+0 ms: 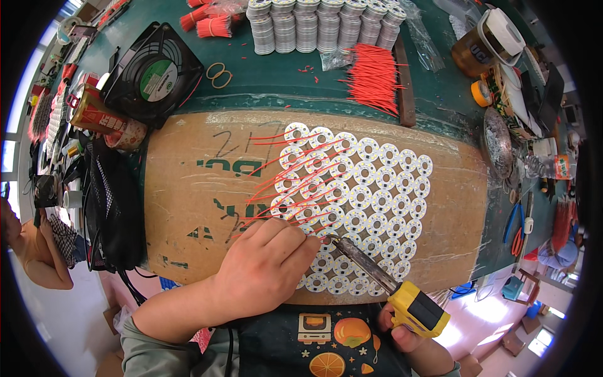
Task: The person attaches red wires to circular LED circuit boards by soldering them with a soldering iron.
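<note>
Many flat rings (360, 201) cluster — left fingers (300, 252) pinch thin wire (323, 239), right fingers (407, 340) clasp a soldering iron (402, 294).

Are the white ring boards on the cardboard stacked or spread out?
Spread out: the white ring boards lie side by side in rows on the cardboard, unlike the tall stacks behind it.

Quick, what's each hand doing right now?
Left hand: pinched closed over white discs; anything gripped is hidden.
Right hand: closed around the yellow-handled soldering iron.
</note>
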### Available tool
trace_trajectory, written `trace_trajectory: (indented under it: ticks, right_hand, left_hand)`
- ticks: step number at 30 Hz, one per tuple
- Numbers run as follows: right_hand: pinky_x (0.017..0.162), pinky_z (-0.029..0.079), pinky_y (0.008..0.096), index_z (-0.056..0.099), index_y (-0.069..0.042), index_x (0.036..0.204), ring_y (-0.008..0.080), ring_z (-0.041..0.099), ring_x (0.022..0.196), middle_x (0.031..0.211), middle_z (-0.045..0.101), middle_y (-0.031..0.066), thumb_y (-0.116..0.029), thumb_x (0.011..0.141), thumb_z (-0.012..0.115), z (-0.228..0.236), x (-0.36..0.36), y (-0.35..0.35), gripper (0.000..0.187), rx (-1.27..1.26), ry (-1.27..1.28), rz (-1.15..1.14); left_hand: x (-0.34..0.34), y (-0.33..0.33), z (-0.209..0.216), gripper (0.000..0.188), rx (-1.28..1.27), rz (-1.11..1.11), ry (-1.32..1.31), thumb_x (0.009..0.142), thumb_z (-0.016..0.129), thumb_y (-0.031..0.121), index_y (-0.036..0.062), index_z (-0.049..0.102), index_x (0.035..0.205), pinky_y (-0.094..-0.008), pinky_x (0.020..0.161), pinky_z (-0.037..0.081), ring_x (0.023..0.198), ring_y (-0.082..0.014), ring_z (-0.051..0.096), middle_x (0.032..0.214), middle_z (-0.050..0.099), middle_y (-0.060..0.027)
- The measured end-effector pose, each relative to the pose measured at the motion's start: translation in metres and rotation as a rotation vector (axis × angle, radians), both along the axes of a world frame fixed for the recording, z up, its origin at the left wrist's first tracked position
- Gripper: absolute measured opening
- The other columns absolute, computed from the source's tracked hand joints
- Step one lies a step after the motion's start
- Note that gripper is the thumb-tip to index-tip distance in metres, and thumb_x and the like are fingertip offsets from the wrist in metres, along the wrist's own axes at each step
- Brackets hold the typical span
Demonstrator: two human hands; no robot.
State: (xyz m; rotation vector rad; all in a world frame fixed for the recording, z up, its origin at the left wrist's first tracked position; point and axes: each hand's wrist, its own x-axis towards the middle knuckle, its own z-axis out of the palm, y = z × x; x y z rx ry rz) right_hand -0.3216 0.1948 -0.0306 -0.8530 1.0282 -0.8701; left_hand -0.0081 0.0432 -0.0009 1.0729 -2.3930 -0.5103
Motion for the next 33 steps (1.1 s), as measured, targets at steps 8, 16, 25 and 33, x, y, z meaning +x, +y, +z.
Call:
trace_trajectory:
  ticks: [8, 16, 25, 33]
  right_hand:
    - [0.056, 0.047, 0.0265, 0.062, 0.002, 0.098, 0.0121, 0.059, 0.063, 0.077, 0.06, 0.0035, -0.034, 0.089, 0.08, -0.003, -0.003, 0.0, 0.041, -0.041, 0.015, 0.028]
    - [0.056, 0.047, 0.0276, 0.064, -0.001, 0.092, 0.0142, 0.06, 0.061, 0.074, 0.061, 0.0038, -0.033, 0.091, 0.076, -0.003, -0.001, 0.0, 0.034, -0.116, 0.139, 0.028]
    - [0.054, 0.047, 0.0288, 0.063, -0.003, 0.089, 0.0151, 0.06, 0.06, 0.073, 0.061, 0.0035, -0.035, 0.092, 0.073, 0.009, 0.011, -0.009, 0.034, -0.101, 0.132, -0.039]
    - [0.059, 0.05, 0.0328, 0.064, -0.007, 0.091, 0.0233, 0.064, 0.064, 0.074, 0.062, 0.0066, -0.041, 0.093, 0.07, 0.003, -0.005, 0.0, 0.035, -0.161, 0.302, 0.166]
  left_hand:
    - [-0.001, 0.0, 0.001, 0.033, 0.002, 0.008, 0.008, 0.072, 0.07, -0.001, 0.0037, 0.074, 0.104, -0.0369, 0.073, 0.051, 0.081, -0.0256, 0.063, 0.094, 0.063, -0.0066]
    - [-0.001, 0.0, 0.0, 0.033, -0.003, 0.006, -0.005, 0.072, 0.069, 0.001, 0.0044, 0.074, 0.104, -0.0361, 0.074, 0.051, 0.082, -0.0249, 0.063, 0.095, 0.063, -0.0061]
    - [-0.001, 0.0, -0.001, 0.032, -0.01, 0.008, -0.013, 0.074, 0.072, 0.001, 0.0044, 0.075, 0.105, -0.0358, 0.074, 0.051, 0.082, -0.0242, 0.062, 0.094, 0.063, -0.0055]
    - [0.0, 0.0, -0.001, 0.031, -0.013, 0.015, -0.001, 0.074, 0.073, 0.001, 0.0045, 0.075, 0.106, -0.0357, 0.074, 0.051, 0.082, -0.0244, 0.063, 0.094, 0.063, -0.0056]
